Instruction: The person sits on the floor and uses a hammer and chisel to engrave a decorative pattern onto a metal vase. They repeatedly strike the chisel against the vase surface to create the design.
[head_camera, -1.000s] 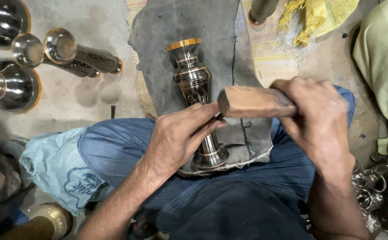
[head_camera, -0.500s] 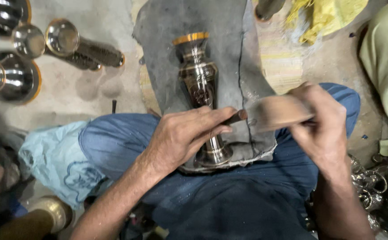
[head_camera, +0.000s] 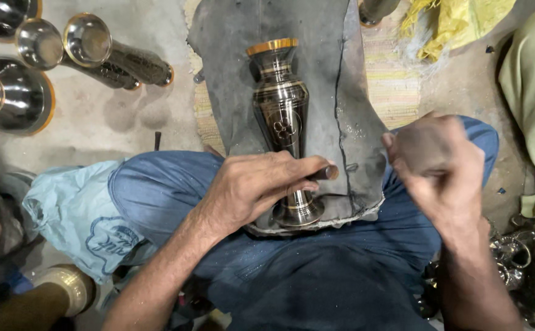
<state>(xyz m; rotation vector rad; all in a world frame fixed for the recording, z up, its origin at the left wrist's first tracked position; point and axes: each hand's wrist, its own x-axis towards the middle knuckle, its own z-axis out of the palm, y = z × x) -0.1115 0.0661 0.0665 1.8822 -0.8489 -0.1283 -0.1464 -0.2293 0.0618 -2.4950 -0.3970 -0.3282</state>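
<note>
Brass vase (head_camera: 281, 116) lies lengthwise, mouth away.

The right hand (head_camera: 439, 162) has swung away: a second ago it held a wooden block against the tool (head_camera: 324, 173) near the vase (head_camera: 281, 116), half a second ago the block was lifting, blurred, and now the hand is off to the right, well apart from the tool, blurred, with the block no longer visible. The tool's dark end now shows bare past the left hand (head_camera: 258, 184).

one dark vase (head_camera: 281, 116) on one grey pad (head_camera: 243, 73); four metal vessels (head_camera: 86, 40) at left.
</note>
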